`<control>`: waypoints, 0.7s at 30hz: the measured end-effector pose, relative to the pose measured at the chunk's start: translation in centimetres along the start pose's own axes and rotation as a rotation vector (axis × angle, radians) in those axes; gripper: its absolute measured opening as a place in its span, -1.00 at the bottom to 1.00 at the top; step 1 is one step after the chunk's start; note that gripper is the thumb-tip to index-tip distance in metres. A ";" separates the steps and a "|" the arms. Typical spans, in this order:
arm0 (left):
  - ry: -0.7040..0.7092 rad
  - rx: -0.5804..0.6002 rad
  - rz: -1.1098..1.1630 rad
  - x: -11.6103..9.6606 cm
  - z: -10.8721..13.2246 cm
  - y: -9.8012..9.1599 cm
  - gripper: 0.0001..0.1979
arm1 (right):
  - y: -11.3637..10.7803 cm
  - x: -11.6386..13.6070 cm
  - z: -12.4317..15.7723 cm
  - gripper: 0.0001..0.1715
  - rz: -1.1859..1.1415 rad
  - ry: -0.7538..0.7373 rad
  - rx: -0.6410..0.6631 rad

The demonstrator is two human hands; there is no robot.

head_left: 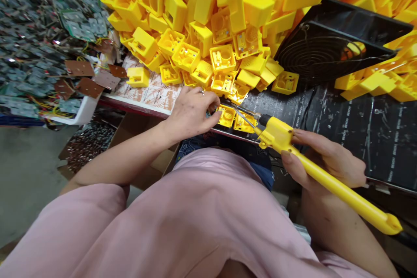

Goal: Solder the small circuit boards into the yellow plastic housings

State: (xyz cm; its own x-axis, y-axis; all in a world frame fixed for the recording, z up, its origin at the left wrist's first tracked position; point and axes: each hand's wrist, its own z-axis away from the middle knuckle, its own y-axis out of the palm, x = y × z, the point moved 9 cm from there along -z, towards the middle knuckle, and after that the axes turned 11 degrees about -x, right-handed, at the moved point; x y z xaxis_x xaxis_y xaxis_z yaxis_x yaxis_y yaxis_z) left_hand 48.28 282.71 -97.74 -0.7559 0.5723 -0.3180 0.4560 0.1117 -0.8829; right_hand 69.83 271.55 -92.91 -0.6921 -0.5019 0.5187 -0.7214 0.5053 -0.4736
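Note:
My right hand (322, 160) is wrapped round the yellow handle of a soldering iron (312, 167). The iron's thin metal tip points left, over two small yellow plastic housings at the bench's front edge. One housing (226, 115) lies beside my left hand's fingertips; the other housing (245, 122) sits just to its right, beneath the tip. My left hand (195, 110) is closed, thumb and fingers brought together at the left side of the nearer housing. A small bluish-green bit shows between them, too hidden to name.
Yellow housings (224, 58) are heaped along the back. A black fan (325, 47) leans among them at the right. Many green circuit boards (81, 17) pile up at the left, with brown boards (80, 68) and wires nearby. Below, a carton holds small metal parts (87, 150).

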 end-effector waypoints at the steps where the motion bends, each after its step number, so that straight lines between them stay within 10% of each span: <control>1: -0.004 0.006 -0.008 -0.1 -0.1 0.0 -0.78 | 0.0 0.1 0.0 -0.45 -0.013 -0.005 -0.006; 9: 0.050 0.128 -0.075 -0.4 -0.5 0.2 -0.74 | 0.6 -0.5 0.7 -0.26 -0.128 0.016 -0.008; 21: 0.100 -0.001 0.003 -0.2 0.1 -0.7 -0.77 | 0.6 -0.5 1.2 -0.28 -0.037 0.094 -0.007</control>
State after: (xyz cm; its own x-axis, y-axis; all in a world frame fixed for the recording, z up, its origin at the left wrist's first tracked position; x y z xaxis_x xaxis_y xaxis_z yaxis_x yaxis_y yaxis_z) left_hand 48.10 282.42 -97.09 -0.7038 0.6508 -0.2850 0.4592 0.1106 -0.8814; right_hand 69.67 271.26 -94.27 -0.6591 -0.4527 0.6006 -0.7463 0.4925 -0.4477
